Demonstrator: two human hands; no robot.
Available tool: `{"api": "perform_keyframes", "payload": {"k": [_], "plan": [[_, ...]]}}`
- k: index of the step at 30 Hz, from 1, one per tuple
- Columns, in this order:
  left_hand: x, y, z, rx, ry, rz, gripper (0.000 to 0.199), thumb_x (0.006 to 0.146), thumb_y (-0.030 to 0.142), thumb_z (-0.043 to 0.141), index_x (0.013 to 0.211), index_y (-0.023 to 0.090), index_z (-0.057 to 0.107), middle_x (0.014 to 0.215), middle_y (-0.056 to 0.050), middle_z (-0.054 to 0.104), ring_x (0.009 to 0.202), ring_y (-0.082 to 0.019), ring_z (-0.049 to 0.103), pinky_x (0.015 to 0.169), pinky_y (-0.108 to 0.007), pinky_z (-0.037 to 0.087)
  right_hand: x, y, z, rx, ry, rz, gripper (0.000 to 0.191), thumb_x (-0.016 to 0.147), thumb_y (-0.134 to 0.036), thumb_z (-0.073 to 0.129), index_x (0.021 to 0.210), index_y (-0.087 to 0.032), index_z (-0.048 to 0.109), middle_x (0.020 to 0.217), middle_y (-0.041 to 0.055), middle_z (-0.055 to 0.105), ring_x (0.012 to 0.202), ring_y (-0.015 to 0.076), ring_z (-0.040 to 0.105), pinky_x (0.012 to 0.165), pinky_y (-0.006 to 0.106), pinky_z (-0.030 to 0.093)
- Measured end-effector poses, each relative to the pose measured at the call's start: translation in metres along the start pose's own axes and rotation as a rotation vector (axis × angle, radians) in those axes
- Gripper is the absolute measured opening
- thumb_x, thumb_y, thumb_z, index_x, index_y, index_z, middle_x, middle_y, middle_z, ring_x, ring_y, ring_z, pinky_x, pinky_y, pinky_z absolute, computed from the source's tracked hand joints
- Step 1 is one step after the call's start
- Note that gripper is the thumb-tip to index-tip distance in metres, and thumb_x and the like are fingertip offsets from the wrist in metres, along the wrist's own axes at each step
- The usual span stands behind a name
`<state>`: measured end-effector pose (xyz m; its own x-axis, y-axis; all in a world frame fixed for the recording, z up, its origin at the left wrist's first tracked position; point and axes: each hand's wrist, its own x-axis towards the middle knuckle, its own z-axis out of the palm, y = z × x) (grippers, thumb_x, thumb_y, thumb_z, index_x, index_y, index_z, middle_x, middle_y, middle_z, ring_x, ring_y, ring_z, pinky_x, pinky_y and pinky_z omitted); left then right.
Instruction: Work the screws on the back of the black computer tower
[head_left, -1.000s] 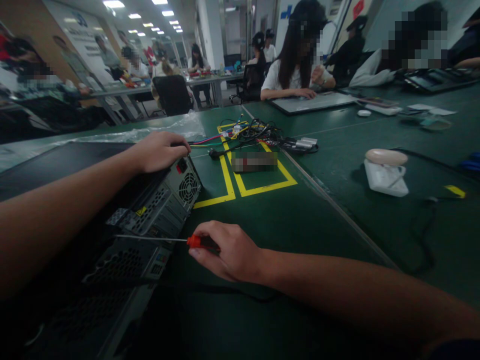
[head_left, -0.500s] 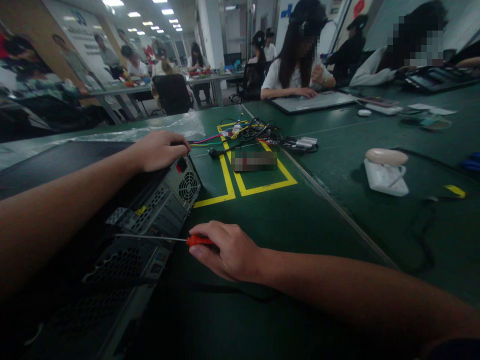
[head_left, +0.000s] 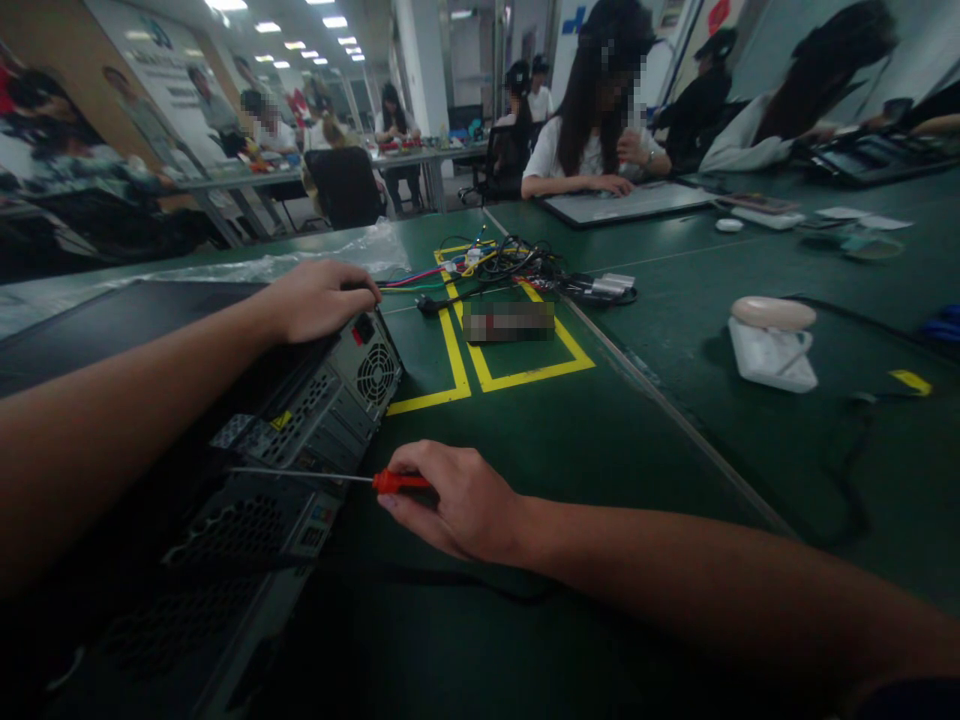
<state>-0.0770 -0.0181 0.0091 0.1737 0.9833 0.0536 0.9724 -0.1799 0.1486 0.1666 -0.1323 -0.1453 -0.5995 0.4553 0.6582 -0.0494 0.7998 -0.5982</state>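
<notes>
A black computer case (head_left: 346, 420) with a grey metal rear panel lies tilted at the left of the head view. Over its top rear edge, near the power supply fan, my left hand (head_left: 319, 300) is curled and grips the case. My right hand (head_left: 454, 500) is closed around the red handle of a screwdriver (head_left: 397, 482), to the right of the case. The long shaft reaches left across the rear panel. Its tip ends in the dark part of the case, where I cannot make out what it touches.
Tangled cables (head_left: 521, 262) lie beyond the case, beside yellow tape (head_left: 536, 378) on the green table (head_left: 637, 460). A white box with a beige oval object (head_left: 772, 314) stands at the right. Across the table a person (head_left: 581, 150) handles a flat panel (head_left: 630, 203).
The fingers of my right hand have shifted slightly on the screwdriver handle, baring more red. My left hand and the computer case stay in place.
</notes>
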Motion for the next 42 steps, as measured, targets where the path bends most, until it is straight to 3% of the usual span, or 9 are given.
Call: {"api": "perform_keyframes", "payload": {"k": [9, 20, 42], "plan": [[0.0014, -0.0028, 0.0015, -0.016, 0.019, 0.003, 0.05, 0.082, 0.052, 0.048, 0.106, 0.022, 0.08, 0.115, -0.013, 0.08, 0.107, -0.037, 0.07, 0.101, -0.048, 0.051, 0.001, -0.0014, -0.0006, 0.011, -0.034, 0.045, 0.023, 0.109, -0.037, 0.063, 0.121, -0.018, 0.062, 0.111, 0.0097, 0.077, 0.096, 0.0196, 0.077, 0.087, 0.033, 0.064], [0.0004, -0.002, 0.0009, -0.003, 0.022, 0.024, 0.055, 0.084, 0.05, 0.049, 0.111, 0.015, 0.082, 0.111, -0.015, 0.08, 0.105, -0.035, 0.07, 0.1, -0.046, 0.052, 0.0012, -0.0026, -0.0018, 0.011, -0.04, 0.051, 0.025, 0.109, -0.039, 0.061, 0.121, -0.017, 0.062, 0.11, 0.0102, 0.078, 0.094, 0.0194, 0.076, 0.085, 0.033, 0.063], [0.0008, -0.0011, 0.0012, -0.025, 0.031, 0.008, 0.055, 0.081, 0.053, 0.049, 0.107, 0.016, 0.081, 0.112, -0.016, 0.079, 0.106, -0.038, 0.071, 0.1, -0.048, 0.052, 0.0023, -0.0035, -0.0027, -0.05, -0.051, 0.021, 0.032, 0.115, -0.04, 0.049, 0.121, -0.014, 0.068, 0.103, 0.0097, 0.076, 0.088, 0.0178, 0.073, 0.08, 0.029, 0.061]]}}
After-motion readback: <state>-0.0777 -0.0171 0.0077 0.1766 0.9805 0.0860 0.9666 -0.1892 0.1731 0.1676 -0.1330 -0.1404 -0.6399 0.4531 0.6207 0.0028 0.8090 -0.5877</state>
